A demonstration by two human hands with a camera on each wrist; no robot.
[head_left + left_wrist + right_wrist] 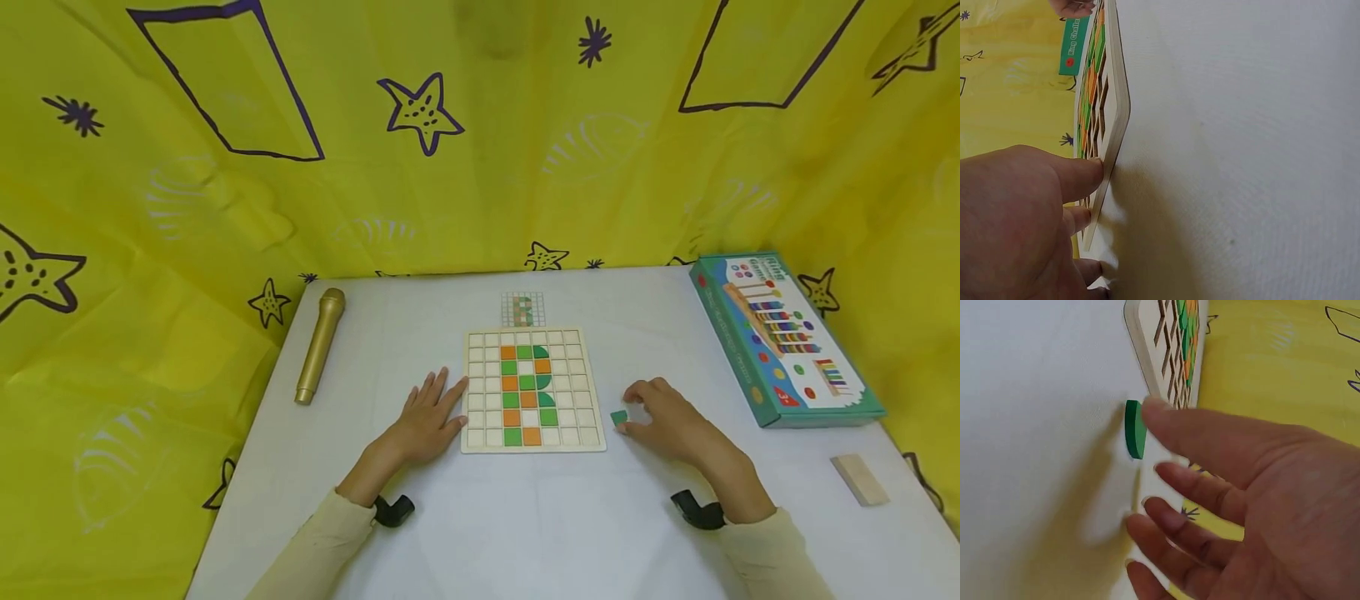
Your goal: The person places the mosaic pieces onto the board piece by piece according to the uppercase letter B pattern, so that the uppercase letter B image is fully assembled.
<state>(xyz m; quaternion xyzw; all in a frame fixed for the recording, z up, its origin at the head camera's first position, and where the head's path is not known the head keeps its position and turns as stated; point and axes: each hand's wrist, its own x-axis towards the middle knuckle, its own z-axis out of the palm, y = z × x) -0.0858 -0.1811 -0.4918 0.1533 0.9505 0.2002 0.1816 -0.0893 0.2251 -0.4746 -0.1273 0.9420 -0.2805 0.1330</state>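
Observation:
A square wooden grid board lies on the white table, with orange, green and quarter-round dark green tiles forming an R-like pattern. My left hand rests at the board's left edge with fingers spread; in the left wrist view its thumb touches the rim. Right of the board, a loose dark green tile with a curved edge lies on the table. My right hand is at this tile. In the right wrist view the thumb tip meets the green tile, while the other fingers stay apart from it.
Behind the board lies a small pattern card. A gold microphone is at the left. On the right are a teal game box and a small wooden block. A yellow patterned cloth hangs behind the table.

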